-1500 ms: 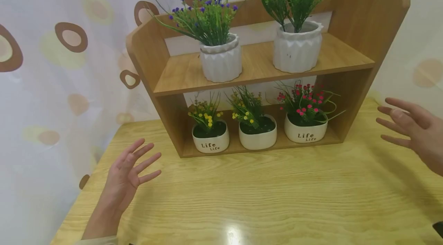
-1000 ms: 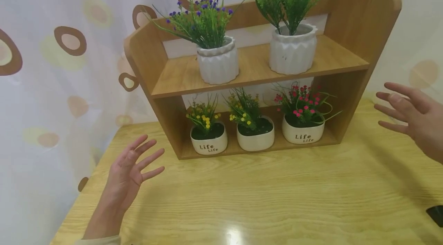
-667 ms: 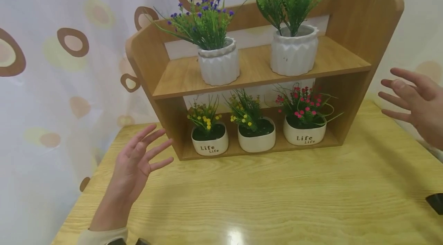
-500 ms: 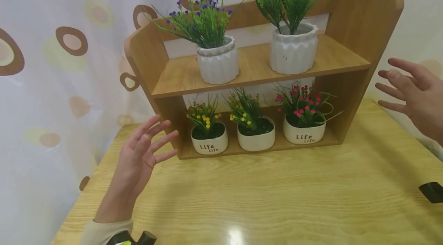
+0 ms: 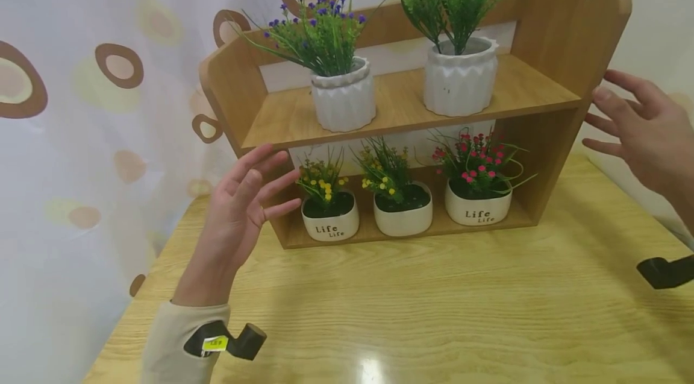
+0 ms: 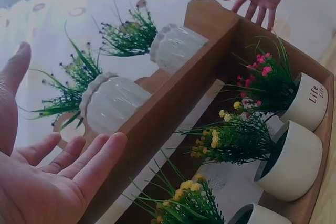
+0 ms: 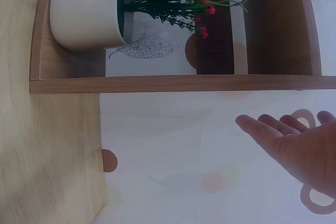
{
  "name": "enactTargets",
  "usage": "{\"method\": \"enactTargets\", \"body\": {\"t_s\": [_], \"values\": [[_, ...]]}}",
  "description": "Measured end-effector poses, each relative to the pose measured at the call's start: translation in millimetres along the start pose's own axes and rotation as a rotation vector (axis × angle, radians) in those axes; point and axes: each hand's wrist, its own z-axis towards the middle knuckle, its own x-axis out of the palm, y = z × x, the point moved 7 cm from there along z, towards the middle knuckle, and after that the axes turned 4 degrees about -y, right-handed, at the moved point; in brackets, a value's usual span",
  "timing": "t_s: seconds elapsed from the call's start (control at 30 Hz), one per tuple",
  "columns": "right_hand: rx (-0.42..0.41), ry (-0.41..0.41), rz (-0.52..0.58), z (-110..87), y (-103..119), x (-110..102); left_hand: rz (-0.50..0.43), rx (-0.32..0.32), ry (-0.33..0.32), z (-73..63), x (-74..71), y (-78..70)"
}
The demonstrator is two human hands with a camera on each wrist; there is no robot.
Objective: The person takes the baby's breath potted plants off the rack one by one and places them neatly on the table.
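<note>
A two-tier wooden shelf (image 5: 564, 34) stands on the table. My left hand (image 5: 244, 203), fingers spread, overlaps the shelf's left side in the head view. My right hand (image 5: 645, 125) is beside the right side panel, fingers extended; a gap shows between its fingers and the panel (image 7: 173, 84) in the right wrist view. Neither hand holds anything. On the upper tier sit two white fluted pots with purple flowers, a left pot (image 5: 344, 100) and a right pot (image 5: 461, 82). Below are two cream planters with yellow flowers, left (image 5: 332, 228) and middle (image 5: 403, 221), and a pink-flowered planter (image 5: 477, 209).
The wood-grain table (image 5: 434, 305) extends in front of the shelf. A patterned curtain (image 5: 81, 191) hangs behind and to the left. A black wrist device (image 5: 222, 340) is strapped over the left sleeve, and another black device (image 5: 661, 272) shows below the right hand.
Both hands have risen and moved inward toward the shelf's sides, the left up and right, the right up and slightly left. The shelf and pots stay in place.
</note>
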Motion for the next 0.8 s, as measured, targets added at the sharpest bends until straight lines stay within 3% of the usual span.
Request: {"method": "enactTargets", "body": {"t_s": [0.13, 0.4, 0.8], "values": [[0.012, -0.012, 0.007, 4.7, -3, 1, -0.003, -0.001, -0.004, 10.8, 4.5, -1.5], [0.013, -0.019, -0.122, 10.8, -9, 4, 0.048, 0.005, -0.025, 35.6, 16.4, -11.9], [-0.065, -0.057, -0.079, 13.6, -10, 9, 0.115, 0.003, -0.070, 69.2, 29.4, -22.0]]}}
